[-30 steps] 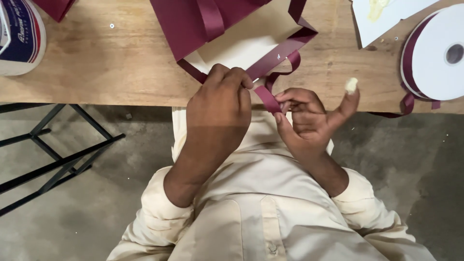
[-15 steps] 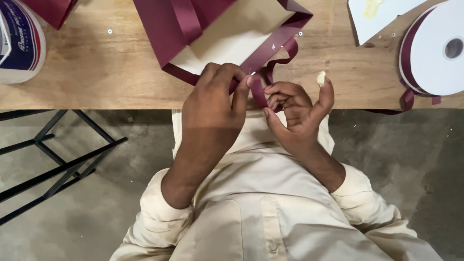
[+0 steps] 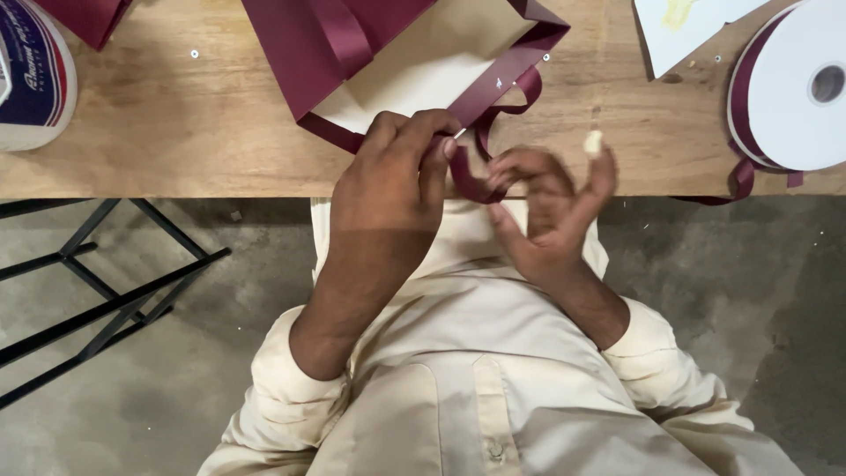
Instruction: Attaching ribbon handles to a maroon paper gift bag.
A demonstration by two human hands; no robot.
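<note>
My left hand [image 3: 397, 176] pinches the maroon ribbon [image 3: 471, 181] at the near edge of the table [image 3: 176, 132], just below the maroon paper bag [image 3: 423, 62]. My right hand [image 3: 546, 203], blurred, now has its fingers curled toward the ribbon's loop, where half a second ago they spread wider; whether it grips the ribbon I cannot tell. The bag has shifted slightly left. A ribbon spool [image 3: 793, 88] lies at the far right.

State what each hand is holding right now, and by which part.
Both hands hold the maroon ribbon looping off the maroon paper bag. The left hand pinches it near the bag's edge; the right hand, blurred, has the loop's lower curve.
</note>
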